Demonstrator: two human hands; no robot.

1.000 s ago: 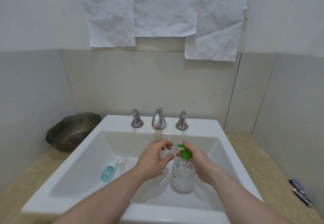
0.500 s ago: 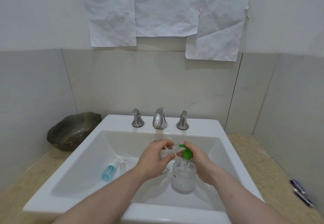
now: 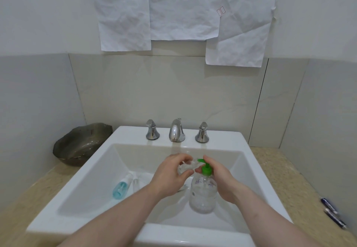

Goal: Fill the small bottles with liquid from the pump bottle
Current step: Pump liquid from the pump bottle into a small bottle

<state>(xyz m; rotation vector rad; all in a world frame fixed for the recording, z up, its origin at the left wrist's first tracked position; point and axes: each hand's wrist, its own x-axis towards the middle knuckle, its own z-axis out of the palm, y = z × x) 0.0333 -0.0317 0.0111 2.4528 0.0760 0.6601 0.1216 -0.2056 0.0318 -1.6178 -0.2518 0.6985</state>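
White sink (image 3: 266,194), blue bottle (image 3: 120,188) left of hands (image 3: 170,177)

A bathroom washstand is shown. A white square sink (image 3: 81,185) is set into a speckled beige counter (image 3: 274,173), with a chrome faucet (image 3: 176,130) between two chrome handles on its back edge. Pale wall tiles (image 3: 116,92) are seen behind, and a dark stone-like bowl (image 3: 81,144) is placed at the counter's back-left corner.

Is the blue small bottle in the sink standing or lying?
Lying: the blue small bottle rests on its side on the sink slope.
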